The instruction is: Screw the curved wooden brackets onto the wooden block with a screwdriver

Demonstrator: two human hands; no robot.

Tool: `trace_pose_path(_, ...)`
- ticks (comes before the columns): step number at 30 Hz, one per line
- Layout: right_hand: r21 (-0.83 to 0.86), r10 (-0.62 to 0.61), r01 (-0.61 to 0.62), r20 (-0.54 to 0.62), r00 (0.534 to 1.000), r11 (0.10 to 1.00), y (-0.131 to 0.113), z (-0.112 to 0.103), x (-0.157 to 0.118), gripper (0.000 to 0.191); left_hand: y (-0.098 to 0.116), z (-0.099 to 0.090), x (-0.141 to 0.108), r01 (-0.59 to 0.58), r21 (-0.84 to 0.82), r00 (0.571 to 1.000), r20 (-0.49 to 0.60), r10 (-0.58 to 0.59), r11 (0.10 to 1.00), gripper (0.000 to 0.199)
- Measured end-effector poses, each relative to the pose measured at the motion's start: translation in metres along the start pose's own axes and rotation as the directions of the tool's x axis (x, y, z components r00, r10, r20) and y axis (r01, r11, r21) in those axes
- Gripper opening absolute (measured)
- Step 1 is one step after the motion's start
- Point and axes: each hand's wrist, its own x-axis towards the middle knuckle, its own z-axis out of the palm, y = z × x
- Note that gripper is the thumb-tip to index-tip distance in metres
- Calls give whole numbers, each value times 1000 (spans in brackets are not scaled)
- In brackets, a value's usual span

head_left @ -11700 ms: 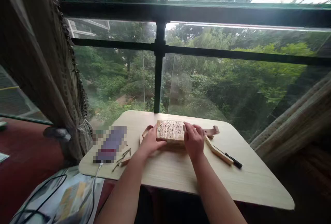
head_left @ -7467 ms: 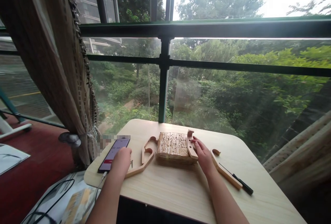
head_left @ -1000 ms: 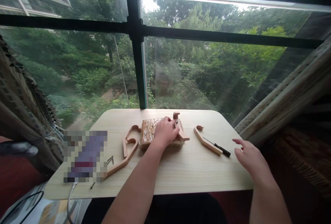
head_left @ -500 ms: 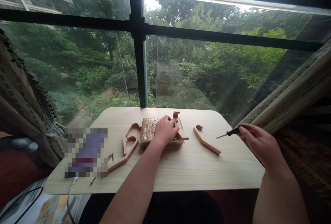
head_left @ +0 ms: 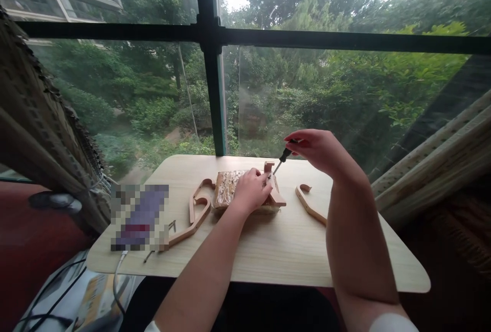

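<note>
My right hand (head_left: 312, 150) is closed round the black handle of a screwdriver (head_left: 286, 155). Its shaft slants down to the left, the tip close to my left fingers. My left hand (head_left: 251, 189) presses a curved wooden piece (head_left: 277, 198) onto a block wrapped in clear plastic (head_left: 224, 189), its fingers closed on the wood. Small dark hardware shows at those fingertips, too small to make out. Left of the block lie two more curved wooden pieces, a rear one (head_left: 194, 200) and a front one (head_left: 187, 233). Another wooden piece (head_left: 307, 208) lies on the right, partly behind my right forearm.
A pixelated phone-like object (head_left: 140, 217) lies at the table's left, with a white cable (head_left: 116, 283) running over the edge. Thin metal pieces (head_left: 149, 256) lie near it. The pale table (head_left: 276, 250) stands against a window; curtains (head_left: 49, 117) hang at both sides.
My right hand has swung left and up with the screwdriver, from the table's right side to above the held wooden piece. My left hand stays on the block. The view has shifted slightly.
</note>
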Motion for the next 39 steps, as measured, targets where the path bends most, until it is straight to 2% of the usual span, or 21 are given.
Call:
trace_pose_path(6,-153,-40,36,-21,999,988,11,6,3,12,0,2,0,-12,-11,1000,-17,11,1000,39)
trace_pose_path(14,-237,-38,36,-4,999,971,0,12,0,17,0,2,1,3,-10,1000,1,-3,1000,38)
trace_pose_path(20,-326,-22,35,46,999,945,2,19,3,18,1,2,0,10,-25,1000,-12,-10,1000,39)
trace_pose_path(31,-328,-19,28,29,999,944,0,12,1,19,2,1,-1,12,-16,1000,-5,-12,1000,40)
trace_pose_path(39,-357,-22,38,48,999,933,-1,15,3,18,1,2,-1,9,-24,1000,-10,-9,1000,40)
